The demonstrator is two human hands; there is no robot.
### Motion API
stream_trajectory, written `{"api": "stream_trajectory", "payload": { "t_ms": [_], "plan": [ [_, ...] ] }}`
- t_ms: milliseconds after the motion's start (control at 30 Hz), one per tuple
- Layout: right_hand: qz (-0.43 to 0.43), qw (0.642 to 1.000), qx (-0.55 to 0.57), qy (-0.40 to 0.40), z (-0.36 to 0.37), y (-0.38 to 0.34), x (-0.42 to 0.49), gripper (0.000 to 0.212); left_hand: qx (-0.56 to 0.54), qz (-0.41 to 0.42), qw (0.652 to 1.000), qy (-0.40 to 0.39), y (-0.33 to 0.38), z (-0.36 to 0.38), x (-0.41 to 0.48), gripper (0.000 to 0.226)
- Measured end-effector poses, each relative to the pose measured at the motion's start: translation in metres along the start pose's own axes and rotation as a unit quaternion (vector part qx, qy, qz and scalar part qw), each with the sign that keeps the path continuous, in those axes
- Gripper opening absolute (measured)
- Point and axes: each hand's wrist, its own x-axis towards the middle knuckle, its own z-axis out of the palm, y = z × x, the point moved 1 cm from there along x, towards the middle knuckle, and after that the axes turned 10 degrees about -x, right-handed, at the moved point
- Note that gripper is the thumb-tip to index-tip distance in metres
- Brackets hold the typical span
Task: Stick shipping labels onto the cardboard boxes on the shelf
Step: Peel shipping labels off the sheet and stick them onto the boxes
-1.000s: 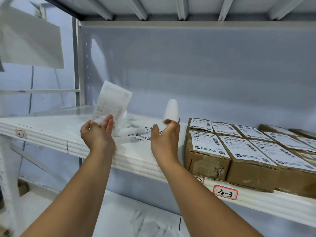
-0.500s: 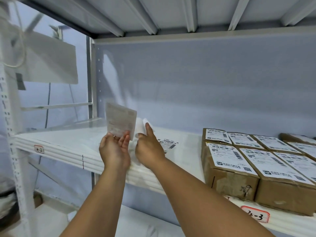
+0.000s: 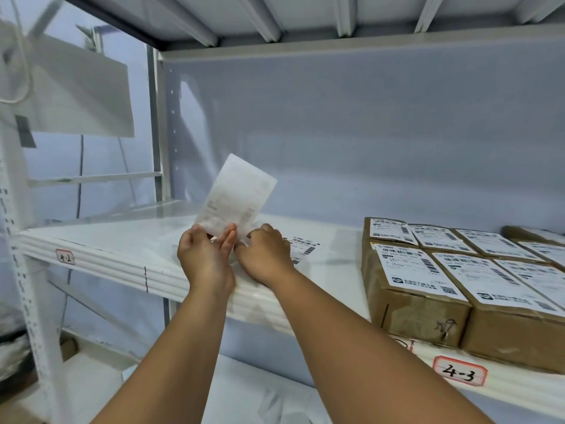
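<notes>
My left hand (image 3: 205, 261) holds a white shipping label sheet (image 3: 237, 194) upright by its lower edge, above the white shelf (image 3: 122, 237). Close beside it on the right, my right hand (image 3: 265, 255) has its fingers curled at the sheet's bottom right corner. Whether it pinches the sheet I cannot tell. More printed labels (image 3: 304, 247) lie flat on the shelf just behind my right hand. Several brown cardboard boxes (image 3: 415, 304) with white labels on top stand in rows at the right of the shelf.
Red-framed tags "4-2" (image 3: 65, 257) and "4-3" (image 3: 459, 370) mark the shelf's front edge. The shelf above (image 3: 305, 13) hangs low overhead. A white upright post (image 3: 18, 240) stands at the left. A lower shelf (image 3: 244, 393) lies below my arms.
My right hand dropped from being raised beside the boxes and came left to meet my left hand at the label sheet. The white piece it held up a second ago is out of sight.
</notes>
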Motion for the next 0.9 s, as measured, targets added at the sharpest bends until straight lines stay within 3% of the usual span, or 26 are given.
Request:
{"api": "stream_trajectory", "payload": {
  "t_ms": [167,333,500,633,733,900],
  "plan": [
    [0.017,0.991,0.132,0.031,0.000,0.002,-0.001,0.018,0.006,0.007,1.000,-0.002,0.002,0.000,-0.001,0.026],
    [0.030,0.982,0.185,0.012,0.002,0.005,0.004,0.034,0.005,0.014,1.000,0.002,0.003,0.001,-0.004,0.030],
    [0.097,0.961,0.239,0.099,-0.002,0.010,0.008,0.059,0.019,0.018,1.000,0.002,0.003,0.003,-0.005,0.030],
    [0.108,0.934,0.306,0.152,-0.006,0.013,0.002,0.043,0.021,0.017,1.000,0.001,0.003,0.003,-0.006,0.029],
    [0.114,0.945,0.279,0.127,-0.002,0.012,0.006,0.024,0.024,0.015,1.000,-0.001,0.003,0.002,-0.005,0.030],
    [0.097,0.961,0.247,0.078,-0.003,0.010,0.002,0.020,0.048,0.026,0.998,-0.018,0.002,0.002,-0.006,0.029]
  ]
}}
